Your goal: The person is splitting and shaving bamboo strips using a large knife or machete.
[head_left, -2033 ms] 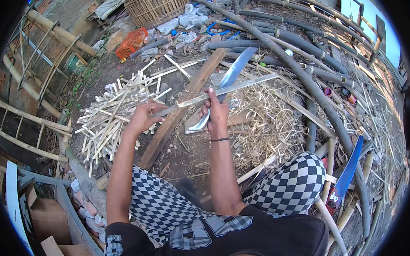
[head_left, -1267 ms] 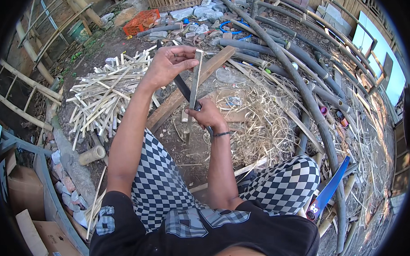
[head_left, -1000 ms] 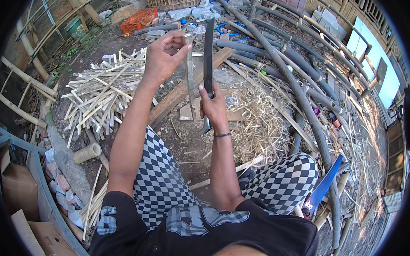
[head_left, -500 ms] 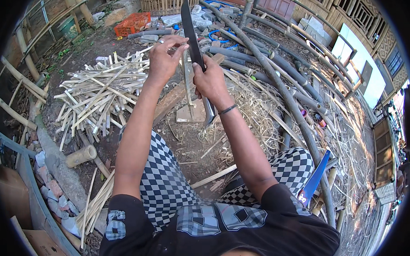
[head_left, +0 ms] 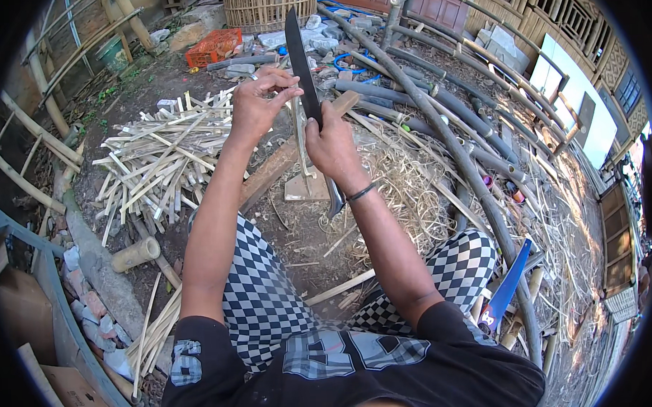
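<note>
In front of me my right hand (head_left: 333,149) is wrapped round the handle of a machete (head_left: 306,78). Its long dark blade points up and away, and the pale butt of the handle sticks out below my fist. Left of the blade, my left hand (head_left: 257,109) is closed in a pinch at the upper end of a thin bamboo strip (head_left: 302,143). The strip runs down beside my right hand, and its lower end is over a small flat wooden piece (head_left: 302,188) on the ground. My fingers partly hide the pinched end.
A heap of split bamboo strips (head_left: 159,155) lies left, beyond a cut bamboo piece (head_left: 135,254). A wooden beam (head_left: 271,174) slants behind my hands. Curly shavings (head_left: 393,179) and bamboo poles (head_left: 476,177) spread right. A blue handsaw (head_left: 507,283) is beside my knee.
The whole view has shifted slightly. My left hand has moved a little left and down, still pinching. My right hand keeps its grip on the machete, held at much the same angle.
</note>
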`<action>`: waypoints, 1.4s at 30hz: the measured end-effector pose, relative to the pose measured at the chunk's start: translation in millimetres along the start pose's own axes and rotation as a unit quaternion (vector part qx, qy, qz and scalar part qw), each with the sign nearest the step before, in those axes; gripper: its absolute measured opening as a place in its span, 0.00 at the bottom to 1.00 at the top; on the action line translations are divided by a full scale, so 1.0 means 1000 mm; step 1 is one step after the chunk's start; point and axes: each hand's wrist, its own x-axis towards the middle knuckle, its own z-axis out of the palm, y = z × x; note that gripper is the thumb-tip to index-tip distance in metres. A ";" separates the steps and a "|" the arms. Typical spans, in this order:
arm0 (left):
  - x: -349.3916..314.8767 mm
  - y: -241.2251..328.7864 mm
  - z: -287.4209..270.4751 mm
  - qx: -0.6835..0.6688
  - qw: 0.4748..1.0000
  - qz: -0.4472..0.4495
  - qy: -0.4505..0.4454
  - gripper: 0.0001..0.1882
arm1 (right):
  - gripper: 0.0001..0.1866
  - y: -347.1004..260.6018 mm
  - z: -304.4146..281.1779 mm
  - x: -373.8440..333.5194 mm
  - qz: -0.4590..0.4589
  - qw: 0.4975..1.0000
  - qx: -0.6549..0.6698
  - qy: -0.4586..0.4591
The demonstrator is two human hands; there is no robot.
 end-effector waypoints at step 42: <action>0.003 -0.028 -0.015 0.056 0.996 0.022 0.066 0.08 | 0.12 0.027 0.020 0.002 0.019 0.993 -0.069 -0.093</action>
